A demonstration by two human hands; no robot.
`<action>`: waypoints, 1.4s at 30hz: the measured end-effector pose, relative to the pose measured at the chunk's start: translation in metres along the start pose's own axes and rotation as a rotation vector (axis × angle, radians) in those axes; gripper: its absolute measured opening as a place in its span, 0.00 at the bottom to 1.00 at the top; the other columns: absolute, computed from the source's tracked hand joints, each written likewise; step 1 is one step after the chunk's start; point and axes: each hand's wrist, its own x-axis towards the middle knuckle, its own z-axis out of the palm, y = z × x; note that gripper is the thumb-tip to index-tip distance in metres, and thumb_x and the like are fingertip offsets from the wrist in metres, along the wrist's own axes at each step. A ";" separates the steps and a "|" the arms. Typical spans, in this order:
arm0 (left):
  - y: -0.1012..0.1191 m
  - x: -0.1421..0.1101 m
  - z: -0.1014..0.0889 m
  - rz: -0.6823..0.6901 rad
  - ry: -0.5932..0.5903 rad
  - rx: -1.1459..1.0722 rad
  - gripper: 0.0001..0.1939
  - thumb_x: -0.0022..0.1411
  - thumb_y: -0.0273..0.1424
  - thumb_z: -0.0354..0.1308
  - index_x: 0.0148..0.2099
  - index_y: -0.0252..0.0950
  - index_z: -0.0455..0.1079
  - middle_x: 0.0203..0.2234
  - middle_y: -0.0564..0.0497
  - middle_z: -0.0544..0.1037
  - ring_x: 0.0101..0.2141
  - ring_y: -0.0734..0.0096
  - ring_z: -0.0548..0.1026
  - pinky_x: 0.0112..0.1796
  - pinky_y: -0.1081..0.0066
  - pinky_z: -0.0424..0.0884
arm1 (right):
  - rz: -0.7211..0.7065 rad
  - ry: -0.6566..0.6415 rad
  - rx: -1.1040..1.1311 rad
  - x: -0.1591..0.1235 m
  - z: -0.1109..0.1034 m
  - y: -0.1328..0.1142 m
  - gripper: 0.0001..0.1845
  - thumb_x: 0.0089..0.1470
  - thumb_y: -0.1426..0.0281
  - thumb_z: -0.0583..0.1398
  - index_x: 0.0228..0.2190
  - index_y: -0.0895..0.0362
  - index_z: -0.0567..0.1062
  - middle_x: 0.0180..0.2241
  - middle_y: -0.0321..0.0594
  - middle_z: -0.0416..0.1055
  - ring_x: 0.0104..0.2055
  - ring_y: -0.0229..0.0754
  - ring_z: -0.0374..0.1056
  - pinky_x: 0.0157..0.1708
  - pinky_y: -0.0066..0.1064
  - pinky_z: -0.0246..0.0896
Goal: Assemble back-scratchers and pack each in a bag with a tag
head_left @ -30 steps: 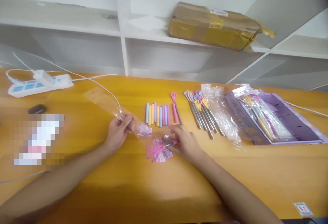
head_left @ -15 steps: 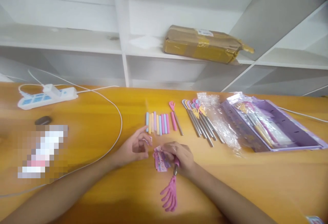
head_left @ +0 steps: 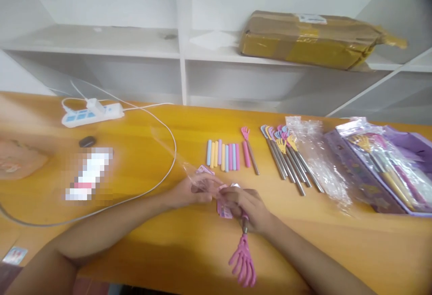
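My right hand (head_left: pixel 248 207) is closed round the metal stem of a pink hand-shaped scratcher (head_left: pixel 243 261), whose claw points toward me over the yellow table (head_left: pixel 337 241). A small pink printed card (head_left: pixel 222 205) sits at the same hand's fingertips. My left hand (head_left: pixel 192 190) pinches a clear plastic sleeve (head_left: pixel 175 151) and touches the card from the left. Just beyond lie a row of pastel rubber grips (head_left: pixel 222 154), a lone pink scratcher (head_left: pixel 249 151) and a bunch of steel scratchers (head_left: pixel 286 155).
A crumpled clear bag (head_left: pixel 320 160) and a purple box (head_left: pixel 381 173) of packed scratchers lie at the right. A white power strip (head_left: pixel 91 114) with its cable (head_left: pixel 162 169), a small dark object (head_left: pixel 87 141) and a blurred patch are at the left. White shelves hold a cardboard parcel (head_left: pixel 310 38).
The pink scratcher came out of the sleeve and swung round, claw now toward me in my right hand. My left hand moved right to the card, still holding the sleeve. The view shifted left.
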 end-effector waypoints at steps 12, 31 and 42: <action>-0.004 0.005 -0.002 0.074 0.440 0.056 0.18 0.63 0.45 0.71 0.41 0.34 0.79 0.39 0.46 0.81 0.33 0.70 0.75 0.40 0.68 0.71 | 0.345 0.127 -0.394 -0.008 -0.006 0.014 0.18 0.70 0.58 0.60 0.53 0.57 0.69 0.25 0.30 0.70 0.19 0.36 0.65 0.22 0.28 0.57; -0.003 0.014 -0.012 0.037 0.623 -0.273 0.19 0.55 0.41 0.79 0.35 0.33 0.78 0.27 0.53 0.78 0.26 0.76 0.74 0.31 0.72 0.71 | 0.355 0.073 -0.619 -0.003 -0.029 0.022 0.13 0.75 0.67 0.54 0.36 0.55 0.71 0.34 0.40 0.71 0.30 0.39 0.66 0.29 0.31 0.58; -0.008 0.012 -0.016 0.022 0.617 -0.138 0.16 0.56 0.42 0.78 0.37 0.34 0.82 0.33 0.47 0.83 0.35 0.68 0.78 0.40 0.68 0.74 | 0.391 0.096 -0.431 -0.004 -0.025 0.025 0.06 0.74 0.68 0.56 0.40 0.54 0.71 0.38 0.42 0.71 0.36 0.42 0.71 0.34 0.33 0.66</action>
